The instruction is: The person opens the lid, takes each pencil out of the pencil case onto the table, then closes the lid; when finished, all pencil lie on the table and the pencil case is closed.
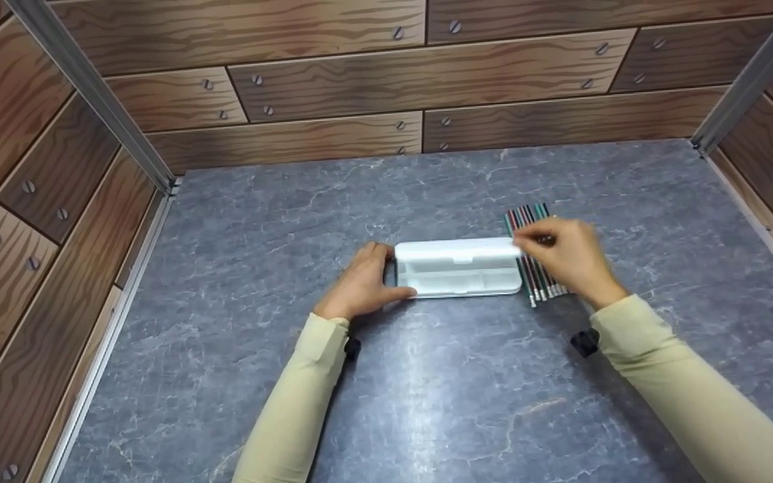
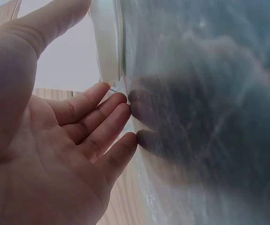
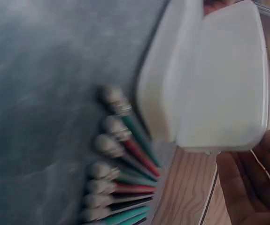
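Observation:
A white pencil case [image 1: 460, 283] lies on the table with its lid [image 1: 453, 249] raised at the back; the compartments I can see hold nothing. At the case's left end, my left hand [image 1: 363, 278] grips it, thumb at the front corner and index finger toward the back. The other left fingertips [image 2: 120, 110] rest against the tabletop in the left wrist view. My right hand [image 1: 568, 251] pinches the lid's right corner between thumb and fingers. Under and beside that hand lie several pencils [image 3: 130, 145] in green, red and black, their white eraser ends toward me.
The grey marbled tabletop [image 1: 245, 335] runs out around the case and the pencils. Wood-patterned walls [image 1: 333, 80] stand at the back and both sides, with metal posts [image 1: 91, 87] in the corners.

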Available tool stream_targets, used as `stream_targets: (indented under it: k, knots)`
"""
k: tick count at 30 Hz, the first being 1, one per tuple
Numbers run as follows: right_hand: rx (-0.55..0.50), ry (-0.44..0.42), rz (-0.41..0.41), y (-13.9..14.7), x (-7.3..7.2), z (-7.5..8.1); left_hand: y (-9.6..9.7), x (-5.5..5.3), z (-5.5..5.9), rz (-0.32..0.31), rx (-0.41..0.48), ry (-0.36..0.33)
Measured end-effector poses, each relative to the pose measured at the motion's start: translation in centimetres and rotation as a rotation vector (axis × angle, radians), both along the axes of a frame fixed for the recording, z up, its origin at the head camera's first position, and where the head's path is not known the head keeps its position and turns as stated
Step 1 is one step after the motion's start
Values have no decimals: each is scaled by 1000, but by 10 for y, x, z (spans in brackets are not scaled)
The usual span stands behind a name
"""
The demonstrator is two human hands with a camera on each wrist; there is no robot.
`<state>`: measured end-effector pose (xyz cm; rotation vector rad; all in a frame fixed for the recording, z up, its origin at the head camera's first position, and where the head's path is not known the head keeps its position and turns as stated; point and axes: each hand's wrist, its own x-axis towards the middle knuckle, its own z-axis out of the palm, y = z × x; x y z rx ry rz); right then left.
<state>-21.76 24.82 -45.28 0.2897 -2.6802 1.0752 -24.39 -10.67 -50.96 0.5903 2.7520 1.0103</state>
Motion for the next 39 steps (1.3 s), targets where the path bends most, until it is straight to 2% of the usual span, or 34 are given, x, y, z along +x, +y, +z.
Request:
stream_targets:
  k: [4, 7, 10, 12, 14, 17, 20, 24, 28, 32, 39]
  knots:
    - [74, 80, 68, 0, 5, -23, -2, 11, 15, -7, -60, -67]
    - [106, 96, 98, -2, 5, -30, -8, 17, 31, -29, -104, -93]
    - [122, 86, 118, -3, 2, -29, -12, 21, 47, -20, -24, -19]
    - [125, 75, 130, -4, -1, -27, -10, 21, 52, -14, 51, 92]
    - [121, 67, 136, -3, -2, -27, -4, 20, 51, -27, 102, 193]
    - [77, 37, 131, -3, -2, -29, 8, 19, 41, -59, 132, 264]
    - [-23, -9, 130, -5, -1, -32, 17, 18, 30, -68, 194, 229]
    - [-146, -94, 156, -9, -1, -34, 22, 19, 25, -42, 262, 165]
    - [-131, -151, 159, -10, 1, -34, 25, 21, 24, -64, 193, 158]
    - [-74, -156, 162, -11, 3, -32, 28, 22, 25, -100, 96, 204]
    - [-54, -147, 179, -14, 1, -28, 30, 24, 29, -100, 26, 245]
